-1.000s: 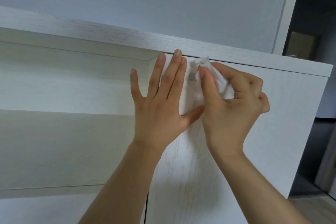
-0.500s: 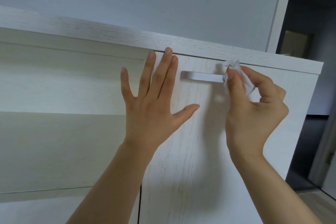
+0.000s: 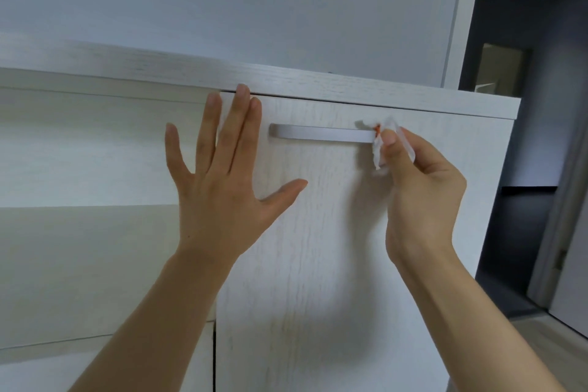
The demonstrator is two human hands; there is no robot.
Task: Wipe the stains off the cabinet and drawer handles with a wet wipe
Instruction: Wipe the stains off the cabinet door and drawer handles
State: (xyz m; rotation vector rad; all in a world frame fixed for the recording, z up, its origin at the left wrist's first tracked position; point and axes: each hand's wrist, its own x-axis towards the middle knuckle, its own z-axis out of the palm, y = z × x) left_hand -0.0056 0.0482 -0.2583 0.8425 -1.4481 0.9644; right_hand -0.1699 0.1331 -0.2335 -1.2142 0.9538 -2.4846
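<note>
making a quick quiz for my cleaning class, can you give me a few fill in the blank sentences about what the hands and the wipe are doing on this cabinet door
1. The wet wipe is pinched in the ____ hand.
2. The wipe sits at the ____ end of the silver handle.
3. The left hand lies ____ against the cabinet door, fingers spread.
4. The stain spot on the wipe is ____ in colour.

Missing words: right; right; flat; orange-red

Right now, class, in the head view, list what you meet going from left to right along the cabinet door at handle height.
left hand → metal handle → wet wipe → right hand
</note>
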